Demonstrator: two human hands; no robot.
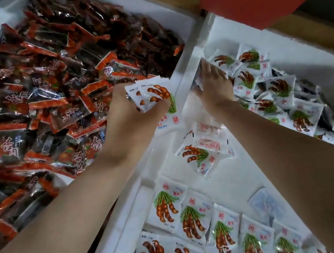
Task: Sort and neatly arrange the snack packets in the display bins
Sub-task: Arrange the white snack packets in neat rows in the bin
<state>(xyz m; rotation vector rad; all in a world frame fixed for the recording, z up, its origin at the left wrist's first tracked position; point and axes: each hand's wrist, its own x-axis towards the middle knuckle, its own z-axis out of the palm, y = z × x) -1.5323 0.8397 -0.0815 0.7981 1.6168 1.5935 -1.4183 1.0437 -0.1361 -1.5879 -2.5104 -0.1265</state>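
While your left hand (128, 115) is pinching a small stack of white tamarind packets (157, 92) over the divider (184, 71) between bins, your right hand (214, 87) is resting flat, fingers straight, on the left edge of the loose pile (276, 88) in the right bin (305, 59). The pile is stretching away rightward, so the right hand is nearer.

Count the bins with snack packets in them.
2. The left bin is heaped with red-and-dark packets; the right bin holds white tamarind packets. More bins may lie outside the frame.
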